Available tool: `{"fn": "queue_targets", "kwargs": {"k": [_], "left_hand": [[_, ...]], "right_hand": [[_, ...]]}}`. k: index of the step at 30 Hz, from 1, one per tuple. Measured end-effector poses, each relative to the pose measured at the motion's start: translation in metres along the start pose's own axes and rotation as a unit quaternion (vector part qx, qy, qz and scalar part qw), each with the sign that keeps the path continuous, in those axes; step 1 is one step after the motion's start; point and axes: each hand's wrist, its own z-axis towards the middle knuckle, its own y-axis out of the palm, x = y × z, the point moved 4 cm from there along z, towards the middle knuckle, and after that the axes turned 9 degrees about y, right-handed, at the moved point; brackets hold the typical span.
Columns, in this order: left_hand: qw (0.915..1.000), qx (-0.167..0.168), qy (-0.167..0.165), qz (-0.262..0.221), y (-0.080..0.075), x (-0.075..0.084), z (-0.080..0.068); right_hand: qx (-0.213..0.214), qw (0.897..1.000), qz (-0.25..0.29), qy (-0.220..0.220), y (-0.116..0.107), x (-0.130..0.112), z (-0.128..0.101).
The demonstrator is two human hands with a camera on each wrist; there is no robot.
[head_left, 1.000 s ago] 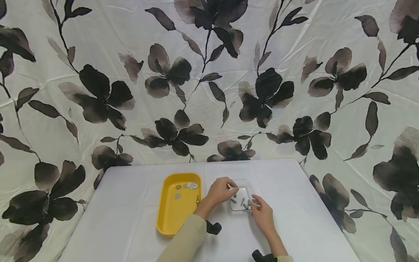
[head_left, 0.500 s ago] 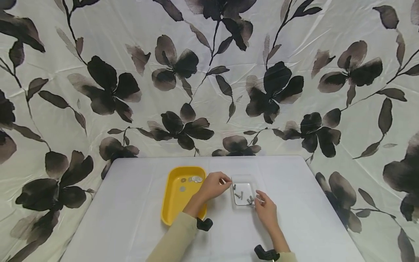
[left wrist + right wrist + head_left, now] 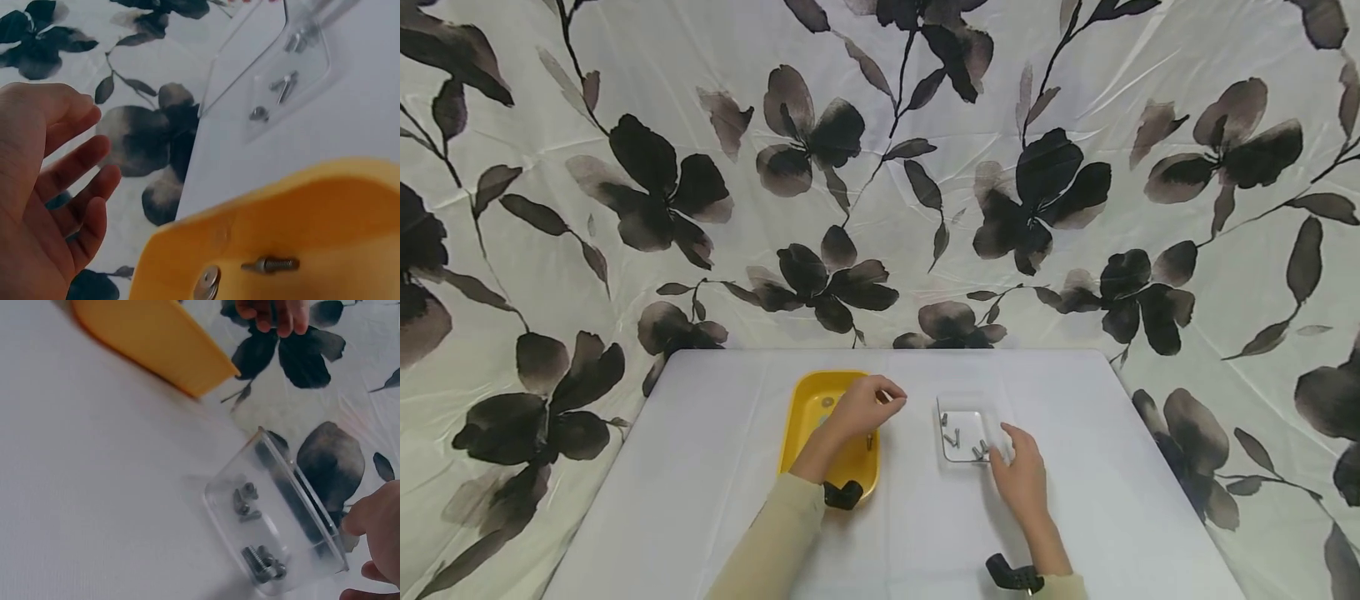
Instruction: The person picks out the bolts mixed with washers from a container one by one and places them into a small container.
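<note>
My left hand (image 3: 868,404) hovers over the right part of a yellow tray (image 3: 811,417). Its fingers are relaxed, and the left wrist view shows nothing in the left hand (image 3: 56,187). In the tray (image 3: 325,206) lie a bolt (image 3: 270,265) and a washer (image 3: 206,282). To the right stands a clear plastic container (image 3: 942,423) with several screws (image 3: 262,564) in it. My right hand (image 3: 1017,467) holds the container's near right corner with curled fingertips (image 3: 369,572).
Everything sits on a white table (image 3: 700,467) with its far edge (image 3: 887,351) against a flowered cloth backdrop (image 3: 880,167). Black wrist straps (image 3: 842,493) show near both forearms. Bare tabletop lies left of the tray and right of the container.
My left hand has moved left, from above the clear container to above the yellow tray. My right hand stays at the container's corner. The head view has shifted slightly.
</note>
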Motion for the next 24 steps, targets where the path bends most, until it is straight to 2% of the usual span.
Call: {"fn": "queue_targets", "kwargs": {"k": [8, 14, 16, 20, 24], "left_hand": [[1.0000, 0.006, 0.003, 0.001, -0.024, -0.020, -0.002], [0.9998, -0.008, 0.018, -0.001, -0.039, -0.031, -0.002], [0.9996, -0.014, 0.021, 0.010, -0.042, -0.034, -0.001], [0.9986, -0.037, 0.004, 0.036, -0.041, -0.046, -0.002], [0.9972, -0.049, 0.001, 0.057, -0.037, -0.057, -0.005]], "right_hand": [[0.024, 0.997, -0.031, -0.061, -0.003, -0.035, -0.011], [0.029, 0.994, -0.013, -0.105, 0.008, -0.056, -0.017], [0.023, 0.993, 0.003, -0.112, 0.012, -0.062, -0.019], [-0.002, 0.992, 0.033, -0.125, 0.022, -0.076, -0.026], [-0.018, 0.990, 0.037, -0.136, 0.034, -0.088, -0.035]]}}
